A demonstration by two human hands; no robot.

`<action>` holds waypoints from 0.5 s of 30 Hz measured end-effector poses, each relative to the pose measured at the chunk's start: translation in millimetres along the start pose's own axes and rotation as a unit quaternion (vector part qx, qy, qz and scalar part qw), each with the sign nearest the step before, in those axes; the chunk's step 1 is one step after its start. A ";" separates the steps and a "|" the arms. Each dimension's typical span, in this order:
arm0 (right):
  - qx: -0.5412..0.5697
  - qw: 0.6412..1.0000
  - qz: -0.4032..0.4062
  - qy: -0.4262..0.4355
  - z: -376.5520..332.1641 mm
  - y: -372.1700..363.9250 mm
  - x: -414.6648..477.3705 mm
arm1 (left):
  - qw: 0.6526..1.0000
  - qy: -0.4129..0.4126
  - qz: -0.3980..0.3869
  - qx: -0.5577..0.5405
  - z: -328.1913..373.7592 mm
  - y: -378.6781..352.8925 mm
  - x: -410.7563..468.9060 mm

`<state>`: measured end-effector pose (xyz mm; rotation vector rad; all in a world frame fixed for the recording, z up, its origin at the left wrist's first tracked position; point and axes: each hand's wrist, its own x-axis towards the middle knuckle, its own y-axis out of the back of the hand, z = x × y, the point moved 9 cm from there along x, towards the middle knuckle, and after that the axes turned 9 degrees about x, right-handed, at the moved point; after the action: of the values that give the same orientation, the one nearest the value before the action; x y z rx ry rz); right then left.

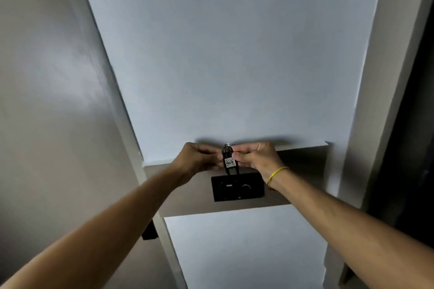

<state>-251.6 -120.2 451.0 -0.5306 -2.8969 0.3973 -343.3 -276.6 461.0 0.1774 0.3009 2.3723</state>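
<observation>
A black key fob [229, 162] with a white label reading 407 and a metal ring on top is held up in front of a white wall. My left hand [198, 158] pinches its left side. From the right, my right hand [256, 156] pinches the fob and the ring; a yellow band circles that wrist. The fob's lower end hangs just above a black wall panel [238, 187] with a slot and a round knob, set in a grey-brown recessed strip.
White wall panels [223, 54] lie above and below the strip. A beige wall fills the left side, with a small black fitting [148, 231] at its edge. A dark opening [408, 148] runs down the right.
</observation>
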 end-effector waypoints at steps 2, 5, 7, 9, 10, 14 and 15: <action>-0.024 1.000 -0.003 0.007 -9.2 -8.6 8.1 | 1.000 -0.010 -0.001 0.013 6.9 10.2 2.7; -0.037 0.999 0.003 0.014 -12.6 -8.7 14.8 | 0.999 -0.032 0.011 0.040 14.4 16.5 8.9; -0.040 0.999 0.008 0.018 -10.9 -6.7 17.4 | 0.998 -0.038 0.013 0.046 15.8 16.0 12.4; -0.043 0.999 0.013 0.023 -8.6 -4.6 20.6 | 0.998 -0.043 0.013 0.047 14.6 15.8 14.5; -0.044 0.999 0.014 0.024 -7.2 -4.3 22.5 | 0.998 -0.045 0.013 0.049 13.6 15.9 15.1; -0.049 0.998 0.024 0.028 -3.6 -1.9 26.4 | 0.998 -0.049 0.007 0.047 11.2 15.9 17.6; -0.049 0.998 0.025 0.029 -2.7 -1.1 26.9 | 0.998 -0.050 0.007 0.045 10.6 15.4 17.8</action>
<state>-276.1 -110.7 457.1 -0.6199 -2.8624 0.2441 -364.1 -273.6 476.1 0.3401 0.3609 2.3564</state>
